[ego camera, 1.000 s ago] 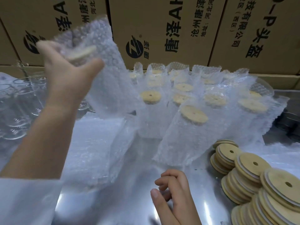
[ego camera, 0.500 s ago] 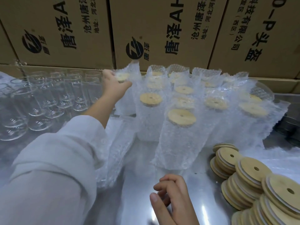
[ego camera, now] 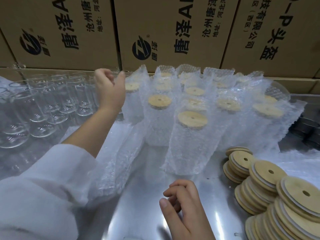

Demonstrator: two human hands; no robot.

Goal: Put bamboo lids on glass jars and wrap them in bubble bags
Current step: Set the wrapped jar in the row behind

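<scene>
1. Far left of the metal table (ego camera: 138, 213): left hand (ego camera: 109, 89) hovers, fingers loosely curled, empty, just beside the leftmost wrapped jar (ego camera: 133, 104); contact unclear.
2. Right hand (ego camera: 183, 203) relaxed, holding nothing; wrist cut off.
3. Bamboo lids (ego camera: 266, 174) piled right, cropped; bare glass jars (ego camera: 43, 101) left, blurred.

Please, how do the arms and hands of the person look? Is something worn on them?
The left hand and right hand are bare: no gloves or rings visible. A soft white sleeve ends partway along the left forearm. No sleeve shows at the right wrist.
</scene>
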